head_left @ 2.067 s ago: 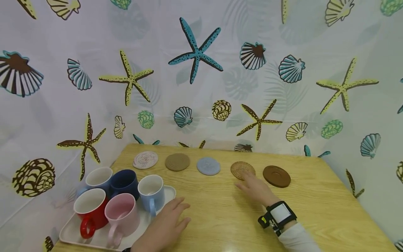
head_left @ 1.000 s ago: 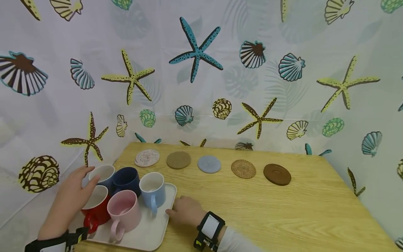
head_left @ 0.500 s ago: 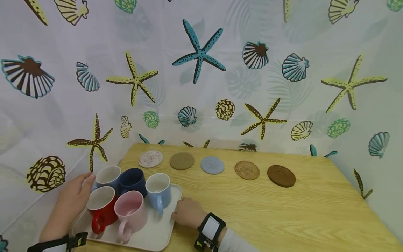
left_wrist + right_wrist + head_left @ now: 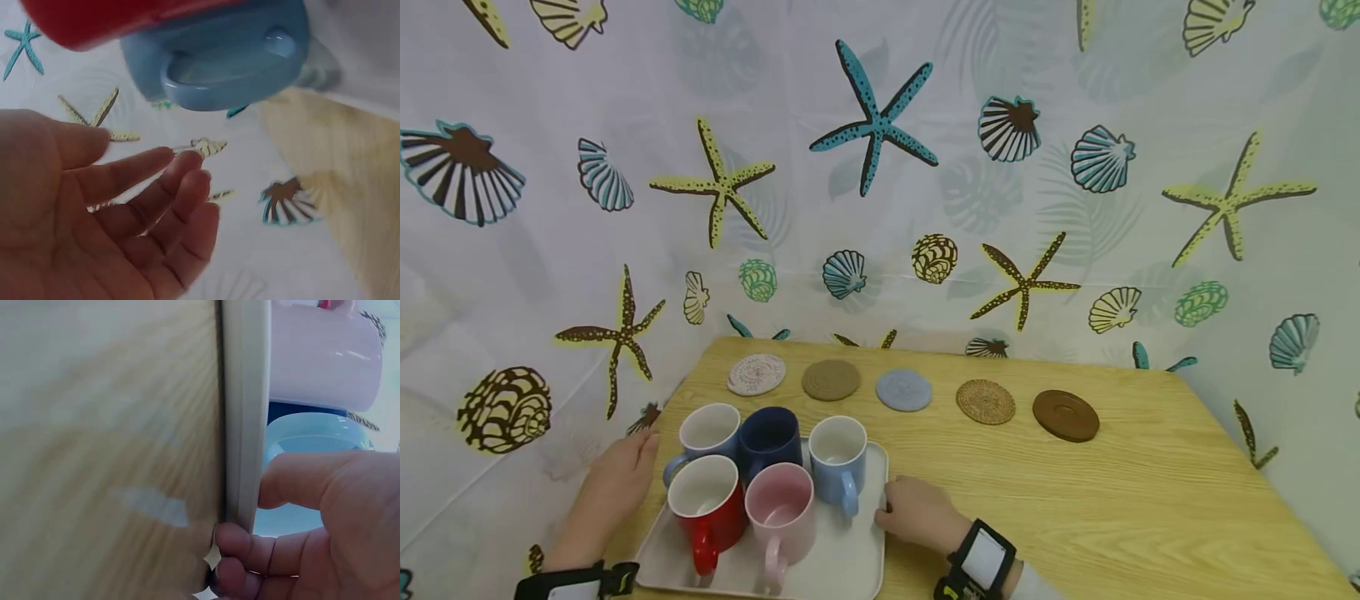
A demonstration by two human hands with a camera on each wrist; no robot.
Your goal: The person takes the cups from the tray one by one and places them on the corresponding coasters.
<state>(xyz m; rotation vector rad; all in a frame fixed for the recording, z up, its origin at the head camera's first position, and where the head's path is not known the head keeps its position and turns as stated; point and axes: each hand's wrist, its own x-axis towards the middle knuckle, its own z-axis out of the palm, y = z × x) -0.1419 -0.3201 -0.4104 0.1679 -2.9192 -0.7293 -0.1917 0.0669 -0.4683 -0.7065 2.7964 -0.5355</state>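
A white tray (image 4: 850,567) carries several mugs: a red mug (image 4: 718,517), a pink mug (image 4: 782,517), a navy mug (image 4: 771,437), a light blue mug (image 4: 838,471), and another pale blue mug (image 4: 711,433) at the back left. My right hand (image 4: 921,512) pinches the tray's right edge; in the right wrist view the thumb lies over the rim (image 4: 247,425) with fingertips on its outer side. To the left of the mugs, my left hand (image 4: 617,479) has loosely bent fingers. The left wrist view shows it apart from the pale blue mug's handle (image 4: 206,87).
Along the back of the wooden table (image 4: 1075,517) lies a row of coasters: a speckled white one (image 4: 756,375), a tan one (image 4: 831,380), a grey-blue one (image 4: 904,390), a woven one (image 4: 985,402) and a dark brown one (image 4: 1065,416). A shell-patterned cloth (image 4: 880,208) stands behind.
My right hand has come from the woven coaster to the tray's right edge. The tray with its mugs has then slid right. My left hand went over to the left side of the mugs.
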